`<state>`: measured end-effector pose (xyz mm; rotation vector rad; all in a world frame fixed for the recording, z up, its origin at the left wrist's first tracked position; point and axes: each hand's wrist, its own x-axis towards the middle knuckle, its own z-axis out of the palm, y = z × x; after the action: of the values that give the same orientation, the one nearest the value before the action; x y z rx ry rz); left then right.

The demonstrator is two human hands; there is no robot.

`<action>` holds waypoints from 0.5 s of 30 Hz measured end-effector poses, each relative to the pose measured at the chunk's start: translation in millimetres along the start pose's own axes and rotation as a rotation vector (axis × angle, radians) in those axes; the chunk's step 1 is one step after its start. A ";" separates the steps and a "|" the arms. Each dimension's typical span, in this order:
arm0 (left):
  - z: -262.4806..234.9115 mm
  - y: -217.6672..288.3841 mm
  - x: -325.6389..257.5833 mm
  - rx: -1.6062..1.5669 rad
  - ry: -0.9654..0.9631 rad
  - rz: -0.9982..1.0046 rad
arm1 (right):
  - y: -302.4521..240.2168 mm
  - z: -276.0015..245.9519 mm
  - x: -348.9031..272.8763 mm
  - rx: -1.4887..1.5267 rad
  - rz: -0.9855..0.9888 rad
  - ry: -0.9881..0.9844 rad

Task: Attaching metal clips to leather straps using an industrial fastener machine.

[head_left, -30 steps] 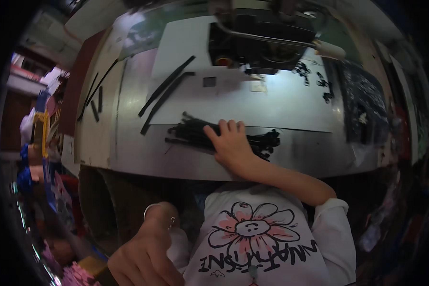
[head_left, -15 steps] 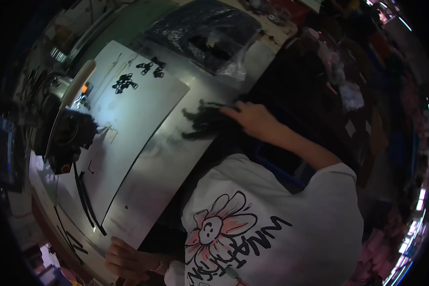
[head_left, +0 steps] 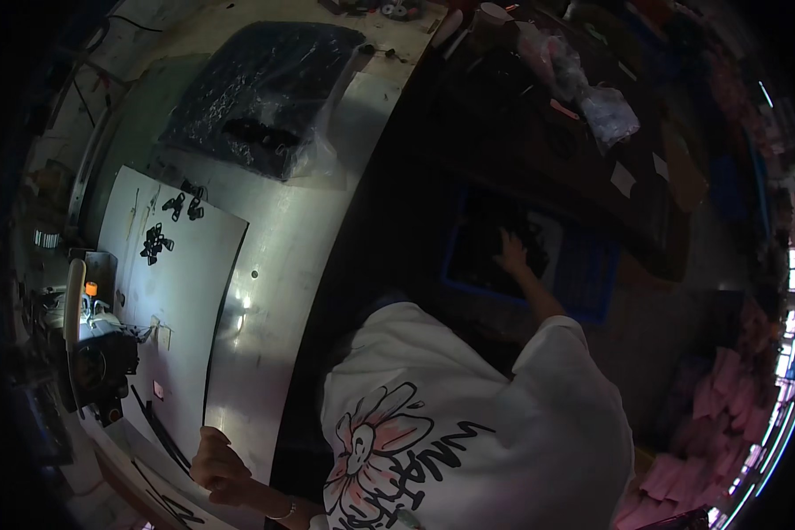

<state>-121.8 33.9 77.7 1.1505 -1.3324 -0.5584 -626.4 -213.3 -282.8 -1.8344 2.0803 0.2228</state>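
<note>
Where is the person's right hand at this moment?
In the head view, the right hand reaches down to the right of the metal table, onto dark material inside a blue crate on the floor.

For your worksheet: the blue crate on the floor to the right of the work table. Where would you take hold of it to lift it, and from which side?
Grip the blue crate by its top rim on two opposite walls, coming from above. It sits upright and open-topped, so the rim is exposed all round. The right hand is reaching into the dark pieces inside, while the left hand rests on the table edge. No handle holes can be made out in this dim view.
</note>
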 end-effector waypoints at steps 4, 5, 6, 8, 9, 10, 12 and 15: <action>3.5 -5.3 -3.5 0.056 0.016 -0.026 | -86.6 -5.2 0.1 0.500 -0.475 0.368; 9.0 -10.7 -0.6 0.031 0.053 -0.011 | -105.2 -12.5 -4.2 0.622 -0.487 0.489; 13.3 -14.1 0.2 0.007 0.094 -0.030 | -132.4 -38.5 -16.3 0.703 -0.449 0.517; 11.5 -17.2 -1.7 0.014 0.096 -0.135 | -172.9 -75.6 -28.2 0.786 -0.513 0.606; 11.9 -14.7 0.5 0.036 0.089 -0.148 | -198.6 -102.1 -36.3 0.824 -0.632 0.658; 10.2 -12.6 0.6 0.050 0.075 -0.164 | -223.7 -127.1 -48.3 0.860 -0.739 0.715; 4.1 -5.4 -10.6 0.079 0.120 -0.231 | -279.1 -172.2 -64.0 0.857 -1.017 0.817; -3.7 -13.5 -29.8 0.062 0.210 -0.227 | -348.0 -209.5 -72.8 0.841 -1.239 0.632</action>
<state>-121.1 55.6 52.9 1.3825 -1.0524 -0.5454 -311.2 -269.4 -22.4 -2.2564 0.6334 -1.4079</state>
